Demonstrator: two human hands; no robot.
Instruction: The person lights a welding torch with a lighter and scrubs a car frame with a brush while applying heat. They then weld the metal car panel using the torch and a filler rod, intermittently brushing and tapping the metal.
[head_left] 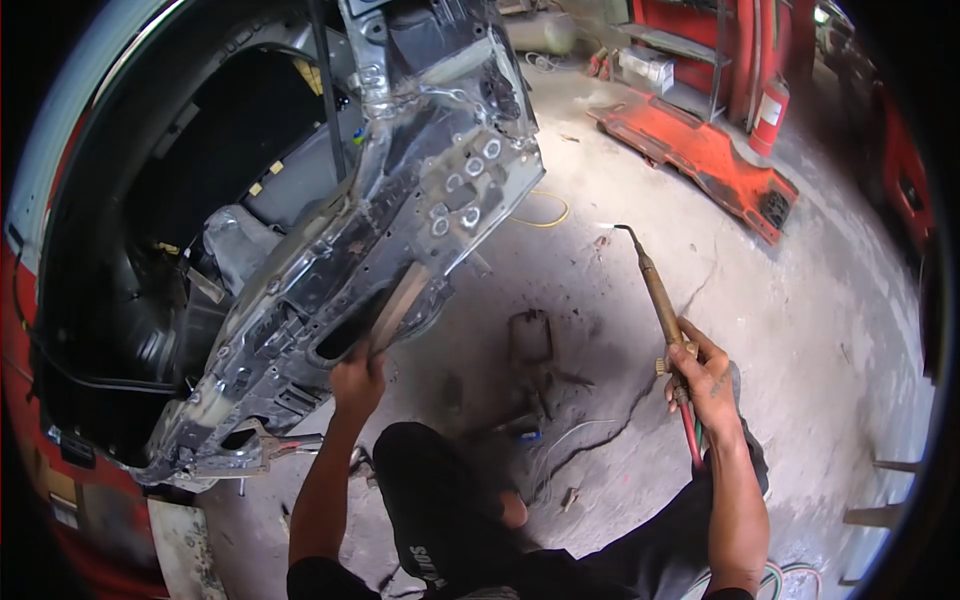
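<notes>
My right hand (pixel 703 375) is wrapped round a brass gas welding torch (pixel 657 292), its thumb near the valve knob. The torch points up and away over the floor, with a small whitish flame at its bent tip. Red and green hoses run down from its lower end. On the other side, my left hand (pixel 358 382) grips a flat wooden stick (pixel 402 303) that reaches up against the bare metal car body panel (pixel 375 240). Round weld marks and holes show on that panel. Locking pliers (pixel 268 447) are clamped at its lower left end.
An orange-red metal panel (pixel 700 165) lies on the floor at the back right, by a fire extinguisher (pixel 769 118). A rusty rectangular frame (pixel 531 336) and scraps lie on the concrete floor (pixel 800 400). Hoses (pixel 775 578) coil at the bottom right.
</notes>
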